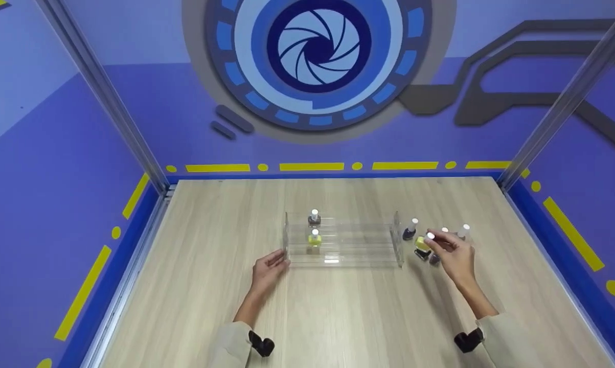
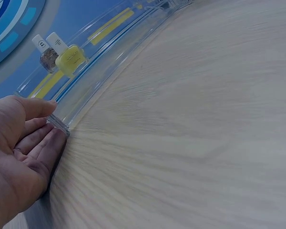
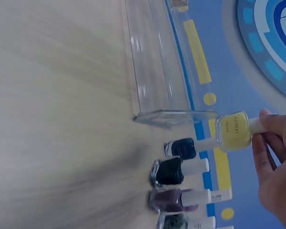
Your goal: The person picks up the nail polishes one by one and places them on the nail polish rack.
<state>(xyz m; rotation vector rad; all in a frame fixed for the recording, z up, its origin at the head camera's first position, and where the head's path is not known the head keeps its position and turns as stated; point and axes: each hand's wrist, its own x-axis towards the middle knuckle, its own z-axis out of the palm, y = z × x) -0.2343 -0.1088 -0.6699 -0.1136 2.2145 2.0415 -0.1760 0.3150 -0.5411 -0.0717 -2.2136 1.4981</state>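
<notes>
Yellow bottle (image 3: 234, 131) lifted by its cap
Right hand (image 1: 455, 255) pinches it, partly hiding bottles behind; left hand (image 1: 267, 268), fingers relaxed, touches the clear rack (image 1: 343, 240).

yellow bottle (image 3: 234, 131) — small print, unreadable

head cam looks down and forward over the whole wooden table (image 1: 338, 317), from well back. left wrist cam sits low at the table surface, close to the clear rack (image 2: 93, 71), facing along its front. right wrist cam is rolled sideways, close too. all three catch that rack (image 1: 343, 240) (image 3: 157, 71).
</notes>
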